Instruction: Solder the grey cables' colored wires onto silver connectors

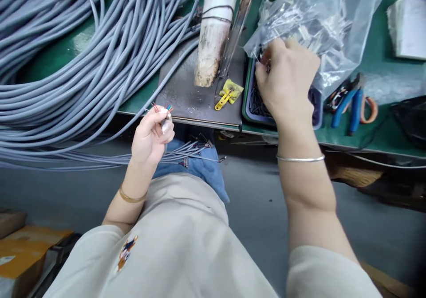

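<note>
My left hand is closed round the end of a grey cable, with thin red, blue and green wires fanning out above the fingertips. My right hand reaches over a small bin that holds dark small parts. Its thumb and forefinger are pinched at the mouth of a clear plastic bag; whatever lies between the fingertips is too small to make out.
Many grey cables cover the bench's left side. A wrapped post rises near the middle, beside a yellow tool. Pliers lie right of the bin. Cable ends with connectors rest on my lap.
</note>
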Demonstrator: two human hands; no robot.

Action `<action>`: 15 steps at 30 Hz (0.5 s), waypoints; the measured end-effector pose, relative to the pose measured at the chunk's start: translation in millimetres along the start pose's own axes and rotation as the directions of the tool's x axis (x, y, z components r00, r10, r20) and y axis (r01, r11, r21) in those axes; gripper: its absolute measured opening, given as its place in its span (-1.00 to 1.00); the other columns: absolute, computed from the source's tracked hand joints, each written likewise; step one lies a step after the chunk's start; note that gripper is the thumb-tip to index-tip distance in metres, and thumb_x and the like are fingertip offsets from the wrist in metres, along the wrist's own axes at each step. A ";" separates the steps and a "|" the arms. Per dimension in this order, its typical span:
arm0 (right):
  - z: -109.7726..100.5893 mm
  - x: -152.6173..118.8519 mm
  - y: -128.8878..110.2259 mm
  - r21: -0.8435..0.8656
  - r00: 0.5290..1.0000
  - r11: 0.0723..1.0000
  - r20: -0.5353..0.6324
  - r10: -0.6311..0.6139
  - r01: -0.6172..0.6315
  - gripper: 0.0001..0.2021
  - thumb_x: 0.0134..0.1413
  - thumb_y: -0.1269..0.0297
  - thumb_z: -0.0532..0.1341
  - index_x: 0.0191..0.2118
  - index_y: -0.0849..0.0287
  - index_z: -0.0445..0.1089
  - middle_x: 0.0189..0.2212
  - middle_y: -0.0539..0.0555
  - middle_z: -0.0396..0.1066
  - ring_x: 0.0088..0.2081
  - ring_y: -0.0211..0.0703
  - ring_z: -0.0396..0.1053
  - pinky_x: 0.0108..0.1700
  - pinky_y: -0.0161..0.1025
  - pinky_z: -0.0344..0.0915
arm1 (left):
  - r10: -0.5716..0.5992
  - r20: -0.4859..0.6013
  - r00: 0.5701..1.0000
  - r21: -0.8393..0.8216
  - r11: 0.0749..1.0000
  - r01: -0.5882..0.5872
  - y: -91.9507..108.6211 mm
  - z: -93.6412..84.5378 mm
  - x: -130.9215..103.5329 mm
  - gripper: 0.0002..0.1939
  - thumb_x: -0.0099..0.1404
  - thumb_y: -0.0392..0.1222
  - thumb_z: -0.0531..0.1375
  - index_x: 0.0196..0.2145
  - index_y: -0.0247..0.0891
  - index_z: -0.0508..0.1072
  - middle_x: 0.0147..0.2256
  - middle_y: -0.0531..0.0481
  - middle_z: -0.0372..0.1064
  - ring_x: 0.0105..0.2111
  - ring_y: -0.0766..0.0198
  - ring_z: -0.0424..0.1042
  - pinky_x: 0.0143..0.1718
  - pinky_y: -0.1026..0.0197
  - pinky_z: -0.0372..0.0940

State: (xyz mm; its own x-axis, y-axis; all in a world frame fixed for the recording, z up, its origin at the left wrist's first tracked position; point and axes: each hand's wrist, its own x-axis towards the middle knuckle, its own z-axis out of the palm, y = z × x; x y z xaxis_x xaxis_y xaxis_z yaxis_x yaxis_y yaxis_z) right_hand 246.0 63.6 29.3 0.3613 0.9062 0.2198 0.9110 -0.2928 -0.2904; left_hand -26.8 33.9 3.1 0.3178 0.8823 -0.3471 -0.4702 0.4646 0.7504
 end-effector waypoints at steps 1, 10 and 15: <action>-2.6 3.0 -3.6 -0.015 0.999 1.000 0.050 0.009 -0.009 -0.71 0.09 0.38 0.24 -0.13 0.49 0.52 -0.03 0.27 0.58 0.15 0.10 0.47 -0.42 -0.32 -0.30 | -0.003 -0.002 1.000 0.008 1.000 0.003 -0.1 -0.1 -0.6 -0.84 0.20 -0.28 0.20 -0.47 -0.23 0.26 -0.68 0.23 0.12 -0.76 0.54 -0.05 -0.71 0.40 -0.13; -29.6 12.2 -5.1 -0.048 0.983 0.999 0.186 -0.003 0.012 -0.78 0.02 0.42 0.19 -0.38 0.53 0.51 0.04 0.16 0.55 0.24 0.27 0.32 -0.48 -0.38 -0.19 | 0.014 0.004 1.000 0.102 0.995 -0.015 4.0 5.0 -5.6 -0.81 0.25 -0.26 0.24 -0.41 -0.21 0.25 -0.66 0.24 0.14 -0.76 0.54 -0.05 -0.69 0.40 -0.13; -53.2 -16.4 29.0 -0.052 0.991 0.991 -0.038 -0.127 0.125 -0.82 0.21 0.39 0.17 -0.13 0.23 0.49 -0.02 0.03 0.57 0.12 -0.07 0.45 -0.01 -0.08 0.25 | 0.031 0.030 0.999 0.106 0.994 -0.034 4.3 2.8 -6.4 -0.79 0.22 -0.25 0.26 -0.42 -0.21 0.24 -0.64 0.23 0.14 -0.75 0.54 -0.04 -0.69 0.41 -0.11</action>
State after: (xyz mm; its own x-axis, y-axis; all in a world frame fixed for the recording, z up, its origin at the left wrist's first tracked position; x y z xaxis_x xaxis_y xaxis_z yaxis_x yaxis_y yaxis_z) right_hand 277.1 24.0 66.8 0.2494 0.9240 0.2900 0.9582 -0.1922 -0.2120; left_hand -28.5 30.0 10.1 0.3276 0.8938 -0.3065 -0.3905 0.4234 0.8174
